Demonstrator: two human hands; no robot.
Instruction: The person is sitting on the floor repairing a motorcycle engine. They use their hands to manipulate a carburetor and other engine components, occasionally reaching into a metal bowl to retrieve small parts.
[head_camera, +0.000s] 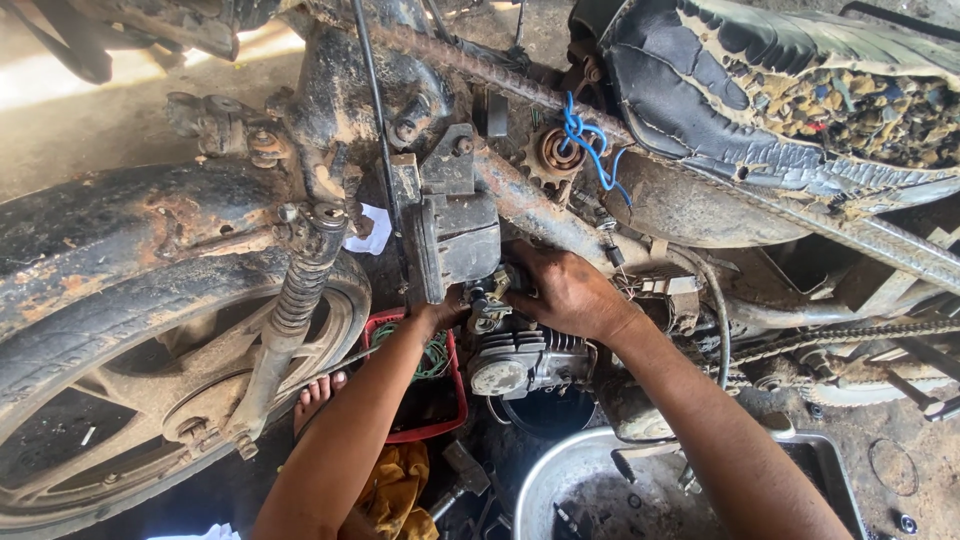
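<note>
Both of the person's hands are buried in the middle of a rusty, mud-caked motorcycle, right where the frame meets the engine. The right hand (568, 292) lies over a small metal carburetor-like part (490, 300), its fingers curled down and clamped around it from the three o'clock side. The left hand (438, 316) comes up from seven o'clock and meets the same part at its lower left edge; its fingers are tucked behind the metal, so I cannot tell whether they are apart or together. The part itself sits just below the dark boxy housing (458, 235) on the frame and directly above the finned engine cylinder (525, 362), which has a round pale cap facing out. At nine o'clock from the hands stands the rear shock spring (300, 290), with the worn tyre and alloy wheel (130, 330) behind it. A red plastic basket (455, 405) holding coiled green wire rests on the floor beneath the left forearm, with a yellow rag (400, 490) near it and bare toes (318, 392) showing just beside the basket. At five o'clock a steel basin (560, 475) sits on the floor. Up at one o'clock blue wire (590, 145) is knotted by a small sprocket, beside the torn seat (800, 90).
</note>
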